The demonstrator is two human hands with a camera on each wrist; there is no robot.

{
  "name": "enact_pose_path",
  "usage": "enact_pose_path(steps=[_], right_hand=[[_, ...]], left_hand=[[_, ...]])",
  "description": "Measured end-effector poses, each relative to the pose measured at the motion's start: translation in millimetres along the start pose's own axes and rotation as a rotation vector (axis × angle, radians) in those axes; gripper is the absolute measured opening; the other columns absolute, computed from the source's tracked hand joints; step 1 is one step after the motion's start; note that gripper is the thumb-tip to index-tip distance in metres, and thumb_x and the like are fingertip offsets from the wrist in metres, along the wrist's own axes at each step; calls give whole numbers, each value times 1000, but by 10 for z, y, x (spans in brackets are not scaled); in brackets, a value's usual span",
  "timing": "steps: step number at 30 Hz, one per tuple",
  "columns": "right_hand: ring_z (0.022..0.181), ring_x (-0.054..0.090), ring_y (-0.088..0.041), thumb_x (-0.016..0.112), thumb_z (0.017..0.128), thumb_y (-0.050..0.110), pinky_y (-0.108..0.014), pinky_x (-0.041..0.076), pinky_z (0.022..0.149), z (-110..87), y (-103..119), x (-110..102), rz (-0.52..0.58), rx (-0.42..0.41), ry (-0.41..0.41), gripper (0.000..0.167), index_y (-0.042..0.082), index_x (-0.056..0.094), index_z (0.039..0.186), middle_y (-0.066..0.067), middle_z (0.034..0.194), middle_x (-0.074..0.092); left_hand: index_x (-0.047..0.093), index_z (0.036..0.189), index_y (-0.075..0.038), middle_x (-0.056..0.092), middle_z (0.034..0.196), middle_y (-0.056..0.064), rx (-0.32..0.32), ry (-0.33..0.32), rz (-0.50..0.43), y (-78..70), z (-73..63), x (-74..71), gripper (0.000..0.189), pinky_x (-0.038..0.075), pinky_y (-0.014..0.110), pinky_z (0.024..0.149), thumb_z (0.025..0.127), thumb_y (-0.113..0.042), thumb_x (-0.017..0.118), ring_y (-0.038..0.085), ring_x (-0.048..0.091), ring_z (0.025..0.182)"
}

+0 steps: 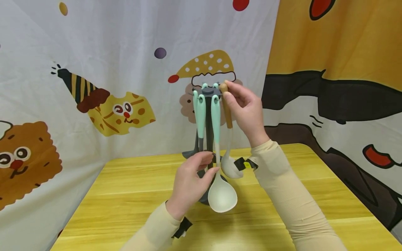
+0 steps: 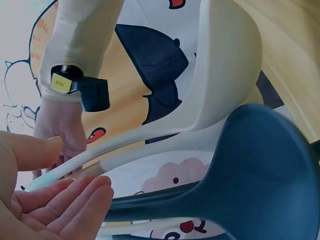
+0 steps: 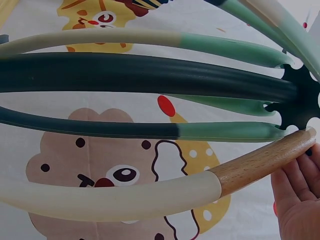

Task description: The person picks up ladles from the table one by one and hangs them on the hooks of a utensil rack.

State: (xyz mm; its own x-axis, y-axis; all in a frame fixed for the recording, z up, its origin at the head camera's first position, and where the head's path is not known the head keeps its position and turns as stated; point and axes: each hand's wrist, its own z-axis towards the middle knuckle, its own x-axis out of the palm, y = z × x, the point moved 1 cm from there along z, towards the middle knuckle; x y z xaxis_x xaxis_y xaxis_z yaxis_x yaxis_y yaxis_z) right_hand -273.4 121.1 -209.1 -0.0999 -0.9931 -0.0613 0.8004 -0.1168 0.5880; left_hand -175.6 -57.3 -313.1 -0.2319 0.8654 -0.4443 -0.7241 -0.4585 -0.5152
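Note:
A dark utensil stand [image 1: 208,92] bears several hanging utensils, most with mint-green handles. At its top right, my right hand [image 1: 246,109] pinches the upper end of the wooden handle [image 1: 227,116] of a white ladle [image 1: 230,168]; in the right wrist view this wooden end [image 3: 265,164] lies close to the stand's notched dark top [image 3: 302,95]. My left hand [image 1: 192,181] is lower down, beside the shaft of a second white ladle [image 1: 222,198] with a mint handle. In the left wrist view, my left fingers [image 2: 85,205] are loosely extended, thumb apart from them.
The stand is on a yellow wood-grain table [image 1: 135,202]. A dark-headed utensil [image 2: 270,170] hangs close to my left hand, and another dark head [image 1: 189,153] shows at the stand's left. A cartoon-printed curtain [image 1: 125,42] rises behind the table.

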Motion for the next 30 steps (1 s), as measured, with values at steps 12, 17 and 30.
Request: enact_pose_path(steps=[12,17,30], right_hand=[[100,64,-14,64,95,4,-27,51,93,6,-4,-15,17,17,2,34,-2,64,129,-12,117,67],[102,63,-15,63,96,5,-29,51,95,2,8,-20,21,34,15,35,-2,63,130,-12,119,66],[119,57,-19,57,99,5,-36,46,102,-111,-81,-65,24,8,124,47,9,50,146,-8,137,58]], left_hand=[[66,120,-1,70,112,9,150,-136,156,57,-46,-255,46,56,34,84,79,-10,84,22,67,100],[65,124,-1,68,116,11,143,-145,239,114,-49,-359,50,53,42,89,79,-14,84,26,65,105],[58,131,2,62,129,17,123,-81,332,246,-62,-468,60,47,49,97,81,-20,83,34,59,115]])
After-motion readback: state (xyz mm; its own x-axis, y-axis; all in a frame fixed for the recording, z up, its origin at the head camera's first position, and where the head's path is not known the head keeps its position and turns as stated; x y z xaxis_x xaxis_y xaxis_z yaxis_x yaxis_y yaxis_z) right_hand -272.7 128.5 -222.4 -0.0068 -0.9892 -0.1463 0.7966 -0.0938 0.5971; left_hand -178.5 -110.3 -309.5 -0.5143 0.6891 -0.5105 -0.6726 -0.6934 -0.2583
